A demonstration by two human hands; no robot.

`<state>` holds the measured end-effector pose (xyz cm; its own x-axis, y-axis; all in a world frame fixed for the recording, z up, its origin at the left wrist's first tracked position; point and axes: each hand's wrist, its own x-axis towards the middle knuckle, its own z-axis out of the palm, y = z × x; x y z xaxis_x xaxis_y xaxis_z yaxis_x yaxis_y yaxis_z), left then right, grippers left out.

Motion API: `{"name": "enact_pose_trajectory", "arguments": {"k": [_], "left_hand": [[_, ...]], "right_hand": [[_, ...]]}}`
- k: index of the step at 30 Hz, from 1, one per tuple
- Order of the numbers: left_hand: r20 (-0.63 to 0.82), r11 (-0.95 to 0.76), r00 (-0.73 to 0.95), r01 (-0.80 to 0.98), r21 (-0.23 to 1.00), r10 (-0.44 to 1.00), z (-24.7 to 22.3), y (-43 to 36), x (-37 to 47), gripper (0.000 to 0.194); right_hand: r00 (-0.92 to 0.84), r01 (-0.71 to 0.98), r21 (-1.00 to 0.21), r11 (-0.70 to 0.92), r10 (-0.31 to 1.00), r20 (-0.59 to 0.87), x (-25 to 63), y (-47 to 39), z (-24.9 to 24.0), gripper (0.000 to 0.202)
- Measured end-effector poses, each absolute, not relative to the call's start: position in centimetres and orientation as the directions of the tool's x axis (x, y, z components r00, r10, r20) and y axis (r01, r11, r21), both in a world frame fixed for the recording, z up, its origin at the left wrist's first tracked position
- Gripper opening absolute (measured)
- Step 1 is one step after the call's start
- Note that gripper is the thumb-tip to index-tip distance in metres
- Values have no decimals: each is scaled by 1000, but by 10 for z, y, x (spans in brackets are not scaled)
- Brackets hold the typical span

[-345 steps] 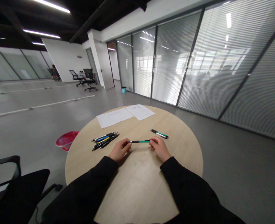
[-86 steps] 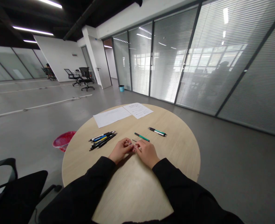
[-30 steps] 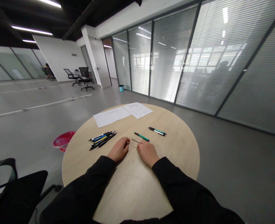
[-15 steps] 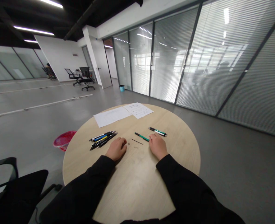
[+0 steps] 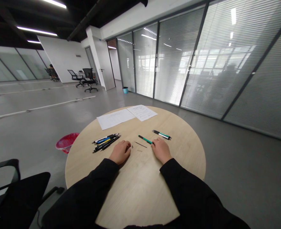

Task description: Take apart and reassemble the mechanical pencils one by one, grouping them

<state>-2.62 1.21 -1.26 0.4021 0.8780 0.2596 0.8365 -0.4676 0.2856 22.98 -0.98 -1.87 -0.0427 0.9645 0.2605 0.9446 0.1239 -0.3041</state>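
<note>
On the round wooden table, my right hand (image 5: 161, 150) has its fingers closed on the near end of a green pen barrel (image 5: 145, 139), which lies flat with its dark end pointing away to the left. My left hand (image 5: 120, 152) rests on the tabletop with curled fingers; whether anything is inside them is hidden. Just beside its fingertips lies a tiny pen tip (image 5: 132, 147). Between my hands are a thin dark refill (image 5: 140, 144) and a small spring (image 5: 139, 150), both apart from the fingers.
Several pens (image 5: 105, 142) lie in a pile left of my left hand. A few more pens (image 5: 162, 134) sit beyond my right hand. Two paper sheets (image 5: 116, 119) cover part of the table's far side. A red basket (image 5: 66, 143) and a black chair (image 5: 23, 194) stand at the left.
The fingers of my right hand have shifted slightly at the end of the green barrel. My left hand and the loose parts stay in place; the view has moved a little.
</note>
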Motion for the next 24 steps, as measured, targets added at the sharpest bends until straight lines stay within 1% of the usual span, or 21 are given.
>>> {"name": "enact_pose_trajectory", "arguments": {"k": [5, 10, 14, 16, 18, 21, 24], "left_hand": [[281, -491, 417, 820, 294, 864, -12, 10, -25, 17], [307, -509, 419, 792, 337, 855, -10, 16, -29, 20], [335, -482, 369, 792, 375, 867, 3, 19, -26, 19], [339, -481, 364, 791, 379, 867, 10, 18, -18, 22], [345, -543, 435, 767, 343, 832, 16, 16, -8, 25], [308, -666, 600, 720, 193, 738, 15, 15, 11, 24], [292, -686, 643, 725, 64, 708, 10, 19, 25, 22]], "right_hand": [[-29, 940, -320, 116, 964, 263, 230, -8, -21, 13], [27, 941, -332, 67, 962, 270, 229, -8, -23, 9], [83, 925, -377, 39, 950, 301, 230, -7, -21, 9], [100, 909, -414, 49, 938, 331, 230, -7, -20, 10], [114, 885, -460, 69, 927, 358, 232, -6, -21, 11], [143, 841, -534, 90, 914, 379, 234, -3, -24, 12], [177, 788, -607, 103, 907, 383, 237, 2, -29, 12]]}}
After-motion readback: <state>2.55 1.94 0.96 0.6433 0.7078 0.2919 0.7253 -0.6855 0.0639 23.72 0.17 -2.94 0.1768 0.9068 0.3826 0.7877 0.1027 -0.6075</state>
